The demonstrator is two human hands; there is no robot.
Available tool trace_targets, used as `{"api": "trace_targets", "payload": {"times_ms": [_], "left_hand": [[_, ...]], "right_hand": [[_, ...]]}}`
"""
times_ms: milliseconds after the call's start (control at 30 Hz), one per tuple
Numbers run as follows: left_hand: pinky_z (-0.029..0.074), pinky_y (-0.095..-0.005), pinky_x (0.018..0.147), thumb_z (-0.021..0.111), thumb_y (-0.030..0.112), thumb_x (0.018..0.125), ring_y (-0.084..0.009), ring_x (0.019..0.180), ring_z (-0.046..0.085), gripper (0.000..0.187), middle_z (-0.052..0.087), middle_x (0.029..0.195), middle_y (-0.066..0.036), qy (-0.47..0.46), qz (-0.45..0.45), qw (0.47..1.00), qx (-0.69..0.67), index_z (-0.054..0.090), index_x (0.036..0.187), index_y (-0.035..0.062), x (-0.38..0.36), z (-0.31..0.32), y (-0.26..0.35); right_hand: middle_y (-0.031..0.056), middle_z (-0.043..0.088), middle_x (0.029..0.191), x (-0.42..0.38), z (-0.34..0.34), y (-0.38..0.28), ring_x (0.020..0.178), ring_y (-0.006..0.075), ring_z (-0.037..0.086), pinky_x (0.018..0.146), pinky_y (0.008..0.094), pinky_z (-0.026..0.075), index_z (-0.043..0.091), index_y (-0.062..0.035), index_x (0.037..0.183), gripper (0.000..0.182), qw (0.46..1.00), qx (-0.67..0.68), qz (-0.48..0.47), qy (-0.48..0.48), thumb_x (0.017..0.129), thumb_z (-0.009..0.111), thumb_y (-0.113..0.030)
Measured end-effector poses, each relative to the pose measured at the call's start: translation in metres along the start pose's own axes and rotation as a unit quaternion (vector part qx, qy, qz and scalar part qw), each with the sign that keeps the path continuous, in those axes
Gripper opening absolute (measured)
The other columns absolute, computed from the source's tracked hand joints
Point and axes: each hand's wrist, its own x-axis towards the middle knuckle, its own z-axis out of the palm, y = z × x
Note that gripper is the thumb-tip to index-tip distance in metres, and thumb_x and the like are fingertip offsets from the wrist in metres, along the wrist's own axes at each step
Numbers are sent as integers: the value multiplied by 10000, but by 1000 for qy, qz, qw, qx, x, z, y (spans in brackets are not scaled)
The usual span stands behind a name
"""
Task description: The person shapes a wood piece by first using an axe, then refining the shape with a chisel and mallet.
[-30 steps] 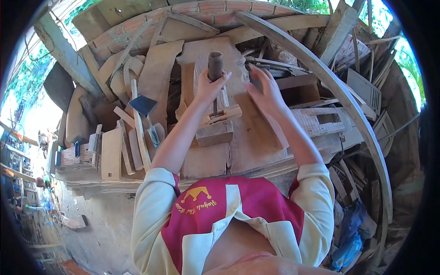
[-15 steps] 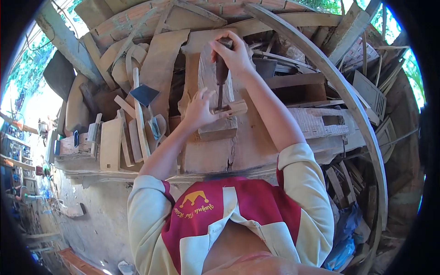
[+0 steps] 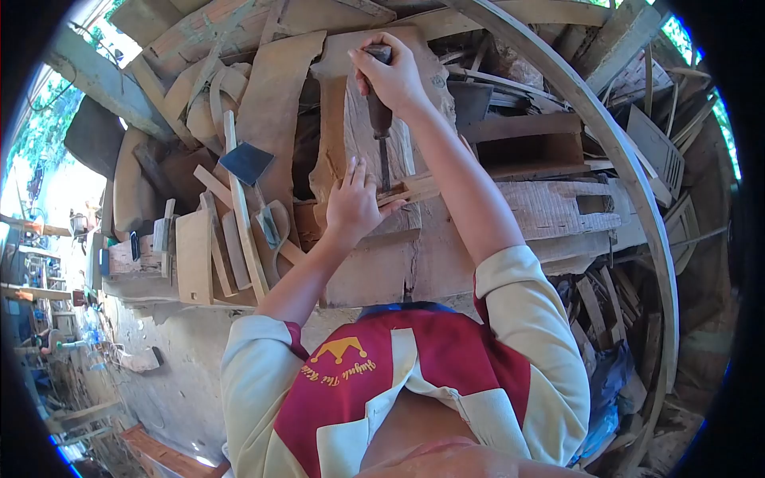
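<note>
My right hand (image 3: 392,76) is wrapped around the dark wooden handle of a chisel (image 3: 380,119). The chisel stands nearly upright, its metal blade reaching down to a small wooden piece (image 3: 420,188) with a recess in it. My left hand (image 3: 353,205) grips that piece from its left part, thumb along the near side and fingers over the far side. Beneath it lies a thick wooden block (image 3: 358,127) on the workbench (image 3: 362,275). The blade's tip is at the recess, and its exact depth cannot be made out.
Upright wooden strips and boards (image 3: 194,255) stand on the left, near a dark flat square (image 3: 247,164). A long curved wooden piece (image 3: 637,183) arches down the right side. A rough plank with a slot (image 3: 550,209) lies right of my hands, with scrap wood behind.
The view has shifted slightly. My left fingers have straightened and lie closer to the wooden block. The chisel remains in my right hand, its blade still at the small wooden piece.
</note>
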Motion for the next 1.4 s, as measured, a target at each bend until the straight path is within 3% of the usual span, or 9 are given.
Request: {"api": "trace_targets", "payload": {"times_ms": [267, 433, 867, 967, 1233, 1300, 1333, 1400], "left_hand": [[361, -380, 920, 481, 632, 735, -249, 1241, 335, 743, 413, 1284, -160, 22, -7, 1000, 3, 530, 1130, 5, -3, 1, 1], [340, -394, 931, 484, 628, 732, -248, 1250, 321, 745, 403, 1295, -157, 21, -10, 1000, -3, 509, 1165, 23, -3, 3, 2], [297, -404, 989, 513, 675, 679, -275, 1283, 262, 848, 340, 1337, -175, 3, -56, 996, -65, 444, 1244, 47, -5, -3, 2], [301, -404, 989, 512, 680, 675, -280, 1289, 249, 844, 334, 1342, -174, -3, -59, 996, -72, 457, 1237, 52, -4, -3, 2], [308, -404, 986, 501, 661, 702, -289, 1290, 243, 792, 316, 1348, -187, -15, -34, 997, -72, 483, 1217, 60, -3, -8, 2], [308, -405, 986, 501, 660, 703, -289, 1291, 241, 788, 316, 1349, -185, -13, -34, 997, -73, 490, 1210, 56, -3, -8, 3], [306, -405, 988, 504, 664, 697, -289, 1292, 238, 796, 315, 1351, -181, -14, -37, 996, -75, 495, 1203, 50, -3, -8, 2], [304, -405, 989, 508, 668, 690, -288, 1293, 236, 803, 315, 1352, -177, -15, -39, 996, -77, 501, 1196, 44, -4, -8, 3]], "right_hand": [[40, 507, 580, 11, -11, 11, 422, 115, 477, 402, 253, 381, 458, -38, 838, 176, 1000, -5, 0, 8, 780, 611, -102], [62, 504, 555, 16, -40, 24, 400, 149, 484, 379, 276, 385, 451, -11, 825, 177, 994, 19, -2, 107, 765, 596, -91], [73, 483, 571, -19, -48, -4, 416, 169, 461, 390, 270, 366, 470, -52, 835, 110, 991, 62, -38, 113, 801, 562, -103], [78, 468, 565, -39, -53, -18, 442, 161, 445, 399, 271, 368, 471, -62, 834, 83, 985, 130, -65, 96, 812, 547, -89], [73, 474, 561, -65, -19, -36, 440, 147, 451, 410, 264, 386, 477, -54, 822, 40, 987, 82, -124, 61, 822, 513, -35], [71, 480, 563, -69, -11, -40, 440, 145, 464, 407, 257, 385, 479, -42, 812, 39, 991, 43, -127, 5, 823, 516, -36], [42, 516, 547, -68, -8, -39, 423, 99, 486, 387, 231, 375, 494, -21, 793, 87, 989, 81, -123, 2, 796, 578, -42], [37, 516, 547, -69, -4, -37, 426, 93, 486, 389, 226, 373, 497, -22, 792, 89, 989, 71, -130, -4, 794, 583, -42]]}}
